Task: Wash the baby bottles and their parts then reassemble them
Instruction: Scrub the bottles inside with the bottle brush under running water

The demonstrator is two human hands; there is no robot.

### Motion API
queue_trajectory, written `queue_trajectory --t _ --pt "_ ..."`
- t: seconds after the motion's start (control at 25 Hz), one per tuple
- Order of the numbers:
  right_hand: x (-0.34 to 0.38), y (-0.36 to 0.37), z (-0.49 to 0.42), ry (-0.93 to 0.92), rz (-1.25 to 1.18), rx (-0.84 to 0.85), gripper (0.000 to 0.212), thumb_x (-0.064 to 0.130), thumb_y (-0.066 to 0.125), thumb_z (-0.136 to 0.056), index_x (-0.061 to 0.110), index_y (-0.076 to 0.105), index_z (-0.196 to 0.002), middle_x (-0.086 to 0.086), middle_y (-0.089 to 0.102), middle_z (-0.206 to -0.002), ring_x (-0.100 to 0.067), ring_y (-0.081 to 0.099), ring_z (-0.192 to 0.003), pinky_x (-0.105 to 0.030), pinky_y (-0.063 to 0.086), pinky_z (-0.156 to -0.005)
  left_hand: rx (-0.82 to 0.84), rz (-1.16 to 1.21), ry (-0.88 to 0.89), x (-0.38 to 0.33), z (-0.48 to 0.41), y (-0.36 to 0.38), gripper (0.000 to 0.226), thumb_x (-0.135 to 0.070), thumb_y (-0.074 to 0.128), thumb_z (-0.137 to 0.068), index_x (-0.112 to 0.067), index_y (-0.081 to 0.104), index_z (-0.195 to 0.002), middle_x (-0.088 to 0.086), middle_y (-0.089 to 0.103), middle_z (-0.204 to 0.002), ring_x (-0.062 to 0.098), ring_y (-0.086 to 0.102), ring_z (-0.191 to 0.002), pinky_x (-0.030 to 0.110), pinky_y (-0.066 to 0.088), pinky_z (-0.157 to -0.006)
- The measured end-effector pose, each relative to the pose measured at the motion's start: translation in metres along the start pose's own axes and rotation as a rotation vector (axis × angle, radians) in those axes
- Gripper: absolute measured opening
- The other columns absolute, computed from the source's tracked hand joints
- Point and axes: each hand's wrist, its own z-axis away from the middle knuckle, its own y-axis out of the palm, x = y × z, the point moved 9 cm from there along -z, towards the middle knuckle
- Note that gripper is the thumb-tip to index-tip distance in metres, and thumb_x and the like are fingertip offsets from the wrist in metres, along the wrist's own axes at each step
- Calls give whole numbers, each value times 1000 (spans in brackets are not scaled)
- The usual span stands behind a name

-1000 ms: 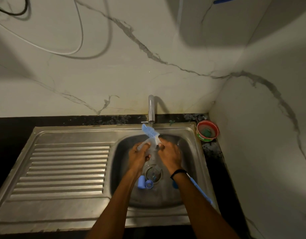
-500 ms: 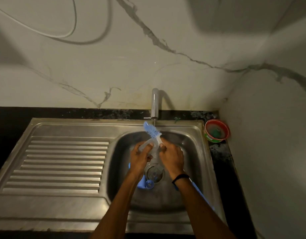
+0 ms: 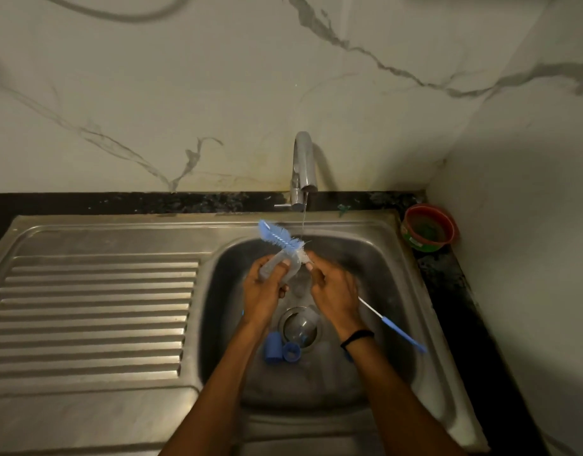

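Water (image 3: 304, 218) trickles from the steel tap (image 3: 303, 166); mid-frame, our left hand (image 3: 263, 291) grips the clear plastic baby bottle (image 3: 269, 268), our right hand (image 3: 332, 287) pinches the blue-bristled wire brush (image 3: 277, 236). Wet plastic may slip, we judge, toward the blue caps (image 3: 273, 349) below.

Both forearms are bare, sleeveless, and a thin black band (image 3: 356, 337) circles the right wrist.

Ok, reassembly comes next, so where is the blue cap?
Head view: the blue cap lies in the sink, left of the drain, beside a blue ring.
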Motion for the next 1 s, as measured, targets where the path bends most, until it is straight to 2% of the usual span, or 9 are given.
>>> queue_trajectory --t 0.04,0.12,0.28,0.44,0.56,0.76,0.84,0.92,1.0 --pt "-2 6 3 -26 -1 0 28 22 51 -101 28 67 -123 3 72 -106 -13 66 -93 0 35 -72 10 0 15 6 -2 -2 27 -28 68 -95 -15 63 -118 3 68 -87 12 64 -67 24 54 -59" --pt "-1 13 2 -81 -19 -2 29 18 53 -99 29 67 -122 2 72 -104 -14 67 -91 -14 47 -73 17 52 33 14 -8 -7 21 -28 69 -94 -20 64 -114 5 69 -88 14 65 -67 28 55 -63" --pt "2 25 2 -223 15 -27 38 16 51 -97 35 61 -129 1 69 -106 -14 64 -89 -24 53 -75 2 142 71 35 -11 -9 26 -35 73 -89 -25 69 -114 2 75 -101 17 71 -81 32 59 -73" --pt "-2 26 4 -256 85 -141 42 18 51 -98 32 54 -137 -2 67 -108 -19 64 -88 -36 57 -74 54 159 173 27 -22 -3 36 -32 73 -90 -19 65 -122 7 73 -111 20 71 -90 33 57 -78" --pt "-4 21 1 -244 109 -240 46 16 53 -96 29 51 -141 -4 66 -111 -19 63 -91 -37 56 -79 127 209 229 15 -32 7 40 -26 74 -89 -15 63 -126 8 71 -115 21 72 -97 34 59 -82" --pt "2 14 -2 -289 205 -264 38 16 49 -98 29 57 -132 -3 67 -103 -20 64 -86 -35 55 -75 192 238 217 13 -42 19 42 -31 76 -88 -18 62 -125 13 70 -113 21 68 -84 31 58 -75" --pt "0 5 0 -289 250 -264 34 15 49 -96 27 60 -126 -3 68 -96 -21 63 -81 -33 52 -69 200 244 192 15 -42 22 42 -34 74 -89 -15 61 -124 15 69 -113 19 67 -82 29 57 -73" --pt "-1 -3 3 -260 265 -258 31 14 50 -93 26 63 -119 -2 65 -84 -20 55 -70 -29 41 -61 197 243 157 16 -40 22 42 -38 73 -89 -14 62 -122 14 69 -112 20 68 -87 31 59 -77" --pt "0 -7 6 -236 266 -255 28 15 51 -92 25 65 -114 2 58 -75 -18 49 -66 -26 35 -60 189 235 160 16 -37 21 44 -41 74 -87 -17 62 -122 12 68 -115 23 69 -99 36 60 -86"
